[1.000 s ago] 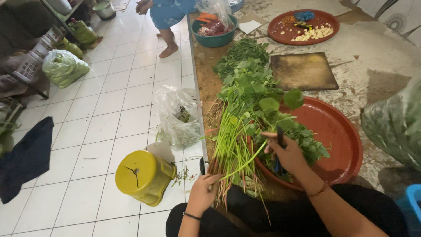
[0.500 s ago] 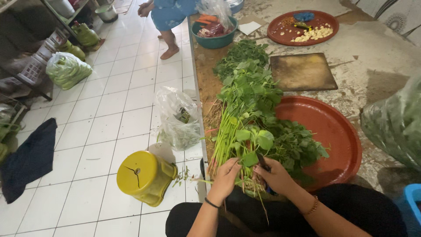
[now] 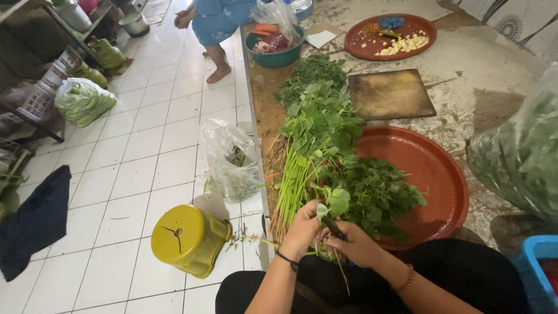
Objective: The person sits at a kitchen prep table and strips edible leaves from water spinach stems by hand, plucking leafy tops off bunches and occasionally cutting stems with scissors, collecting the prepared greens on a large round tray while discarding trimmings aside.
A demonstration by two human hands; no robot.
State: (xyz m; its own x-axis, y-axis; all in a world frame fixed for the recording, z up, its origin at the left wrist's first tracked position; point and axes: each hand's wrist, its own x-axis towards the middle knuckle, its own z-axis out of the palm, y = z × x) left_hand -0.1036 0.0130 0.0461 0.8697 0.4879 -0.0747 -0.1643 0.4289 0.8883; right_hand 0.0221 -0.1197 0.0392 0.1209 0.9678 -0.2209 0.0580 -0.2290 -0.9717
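Observation:
My left hand [image 3: 301, 228] and my right hand [image 3: 351, 245] meet at the counter's near edge, both closed around a leafy green stalk [image 3: 332, 202] with a thin stem hanging below. A dark narrow object, maybe a knife, lies in my right hand. Just beyond lies a long bundle of green-stemmed leafy vegetables [image 3: 314, 136] along the counter. Picked leaves [image 3: 378, 195] are heaped on the big red round tray [image 3: 442, 180] to the right.
A worn cutting board [image 3: 389, 93], a teal bowl [image 3: 273, 49] and a second red tray [image 3: 389, 36] sit farther back. A bag of greens [image 3: 520, 157] stands right. On the tiled floor are a yellow bucket [image 3: 189, 238], a plastic bag [image 3: 229, 163] and another person's legs [image 3: 218, 40].
My right hand came back from the red tray to the counter edge and joined my left hand on a leafy stalk. The camera view tilted slightly.

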